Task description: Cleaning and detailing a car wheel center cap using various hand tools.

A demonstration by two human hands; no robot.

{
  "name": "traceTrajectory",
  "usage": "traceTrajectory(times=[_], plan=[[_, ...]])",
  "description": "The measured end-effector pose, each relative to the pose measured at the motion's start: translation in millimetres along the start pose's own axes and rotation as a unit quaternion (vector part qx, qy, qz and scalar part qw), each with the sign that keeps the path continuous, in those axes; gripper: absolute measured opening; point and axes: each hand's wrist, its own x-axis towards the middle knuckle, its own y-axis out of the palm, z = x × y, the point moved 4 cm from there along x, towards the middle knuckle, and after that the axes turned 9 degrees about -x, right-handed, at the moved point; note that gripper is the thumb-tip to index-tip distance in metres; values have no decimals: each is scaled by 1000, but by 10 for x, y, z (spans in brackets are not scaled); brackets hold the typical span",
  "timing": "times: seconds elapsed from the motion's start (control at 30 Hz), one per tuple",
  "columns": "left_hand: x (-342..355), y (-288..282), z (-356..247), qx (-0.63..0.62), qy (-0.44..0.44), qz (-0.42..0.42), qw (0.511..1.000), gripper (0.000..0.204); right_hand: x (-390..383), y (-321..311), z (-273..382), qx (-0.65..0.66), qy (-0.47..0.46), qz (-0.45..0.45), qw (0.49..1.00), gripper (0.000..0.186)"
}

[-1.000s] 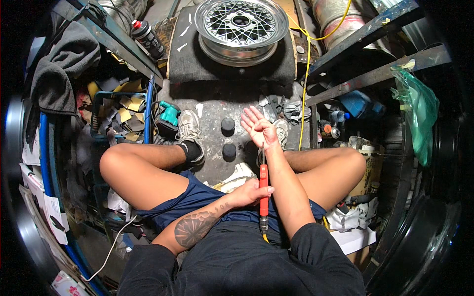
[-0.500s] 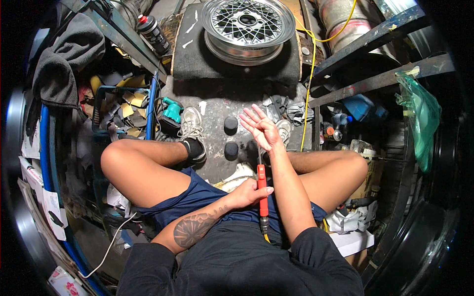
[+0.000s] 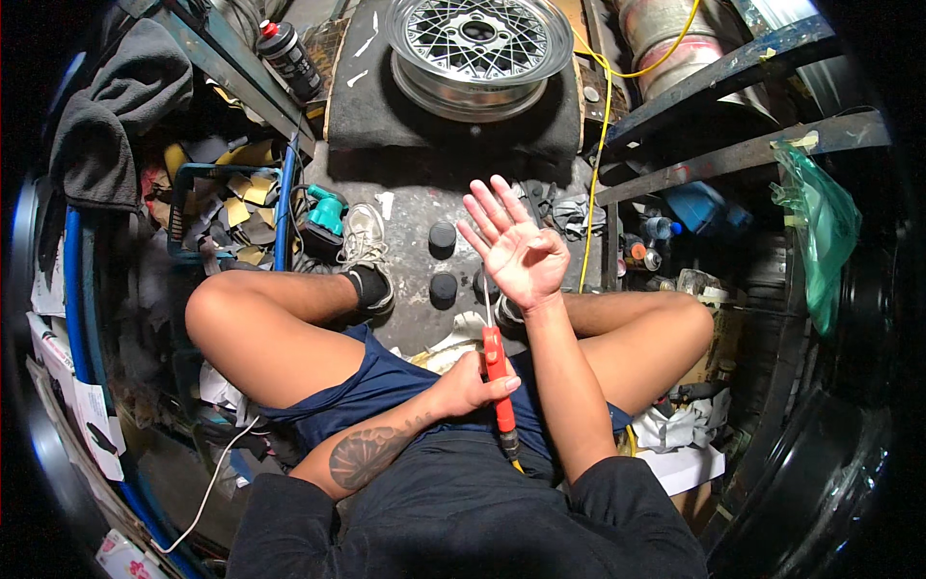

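My left hand (image 3: 463,388) is wrapped round a red air blow gun (image 3: 499,378), held upright in front of my lap. Its thin metal nozzle points away from me, toward my other hand, and a hose fitting sits at its lower end. Raised between my knees, my right hand (image 3: 526,259) is open, palm turned up and fingers spread, with nothing in it. The nozzle tip ends just by the heel of that palm; whether it touches, I cannot tell. Farther off, a silver multi-spoke wheel rim (image 3: 468,96) lies face up on a dark padded stand (image 3: 357,121).
Short black cylinders (image 3: 443,239) stand on the floor between my shoes. To the left are a green power sander (image 3: 326,212), a blue crate (image 3: 180,217) of sandpaper scraps and a black bottle (image 3: 289,60). A yellow hose (image 3: 596,179) runs along the right, beside metal frame bars (image 3: 743,154).
My right hand has turned its palm more upward and spread its fingers wider. The blow gun has tilted slightly left at its top and shifted a little left. The whole view has shifted slightly.
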Motion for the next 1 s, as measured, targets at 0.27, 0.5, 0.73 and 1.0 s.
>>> traceTrajectory(times=[0.27, 0.5, 0.73, 1.0], plan=[[-67, 26, -75, -19, 44, 27, 998, 29, -21, 186, -1, 26, 18, 6, 999, 95], [-74, 42, -105, 17, 31, 42, 998, 28, 37, 47, -62, 50, 20, 0, 999, 85], [84, 236, -43, 14, 19, 60, 998, 29, 92, -1096, -182, 74, -6, -135, 988, 47], [178, 218, 212, 24, -108, 102, 989, 37, 6, -1658, -273, 4, -6, -213, 977, 44]])
